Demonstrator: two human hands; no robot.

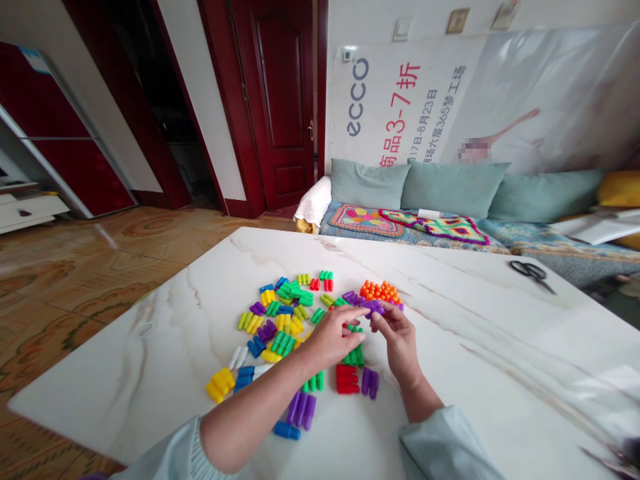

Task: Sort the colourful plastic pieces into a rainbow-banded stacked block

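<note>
My left hand point(334, 337) reaches over the coloured plastic pieces, its index finger stretched toward a small purple piece point(374, 307). From the right, my right hand point(399, 337) pinches that purple piece between thumb and fingers. Just behind the hands lies a cluster of orange pieces point(380, 291). Red pieces point(347, 379) and a purple pair point(370, 383) lie in front of them. Many green point(283, 342), yellow point(220, 384), blue point(287, 430) and purple point(301, 409) pieces are spread to the left, partly hidden by my left forearm.
The pieces lie on a white marble-patterned table point(480, 373). Black scissors point(531, 272) rest near its far right edge. Beyond stands a sofa with green cushions point(453, 189); a red door point(280, 100) is behind at the left.
</note>
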